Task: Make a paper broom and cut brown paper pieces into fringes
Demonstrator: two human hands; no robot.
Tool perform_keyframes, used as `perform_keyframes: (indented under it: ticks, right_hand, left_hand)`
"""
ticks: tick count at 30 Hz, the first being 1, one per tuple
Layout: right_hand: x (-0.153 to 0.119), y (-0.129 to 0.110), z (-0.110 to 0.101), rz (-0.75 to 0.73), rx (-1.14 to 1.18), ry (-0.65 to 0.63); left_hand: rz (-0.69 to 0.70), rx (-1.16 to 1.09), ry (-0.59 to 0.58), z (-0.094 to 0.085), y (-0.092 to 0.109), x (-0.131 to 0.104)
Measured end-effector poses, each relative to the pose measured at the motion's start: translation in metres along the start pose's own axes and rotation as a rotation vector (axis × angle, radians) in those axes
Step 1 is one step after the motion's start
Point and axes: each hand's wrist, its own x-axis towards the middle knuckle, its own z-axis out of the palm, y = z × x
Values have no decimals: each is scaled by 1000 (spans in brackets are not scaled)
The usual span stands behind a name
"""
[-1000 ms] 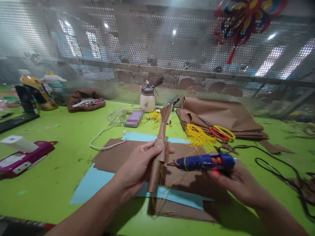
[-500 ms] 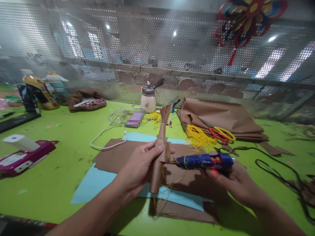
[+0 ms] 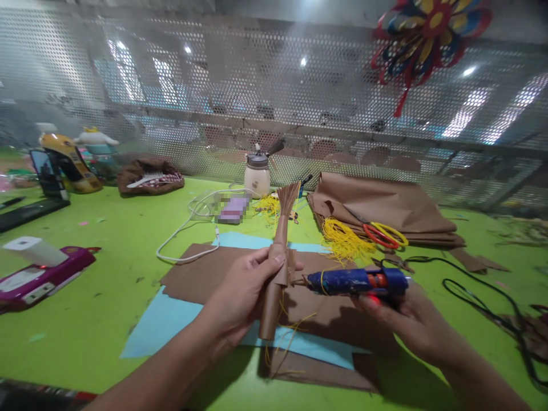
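My left hand is closed round a rolled brown paper tube, its thumb pressing on the middle. The tube's far end fans out in pleats, and yellow string runs along it. A loose brown flap sticks out on the right side of the roll. My right hand grips a blue hot glue gun lying sideways, its nozzle at the lower edge of that flap; whether it touches is too small to tell. Brown sheets and light blue paper lie under both hands.
Behind are a bundle of yellow string, scissors and folded brown material. A phone and white cable lie at centre left. A purple power strip sits left; a black cord trails right.
The glue gun's nozzle has shifted very slightly left along the flap. The view has tilted a little; both hands keep their holds.
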Motion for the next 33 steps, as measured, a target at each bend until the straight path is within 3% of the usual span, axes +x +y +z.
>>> perform_keyframes:
  ticks: [7, 19, 26, 33]
  right_hand:
    - [0, -10, 0, -27, -51, 8]
    - [-1, -6, -4, -20, -75, -32]
    - [3, -5, 0, -46, -12, 27]
    - [4, -2, -3, -8, 5, -51]
  left_hand:
    - [1, 8, 1, -1, -2, 0]
    - [-5, 16, 19, 0, 1, 0]
    - [6, 6, -5, 1, -1, 0]
    - [0, 13, 18, 1, 0, 0]
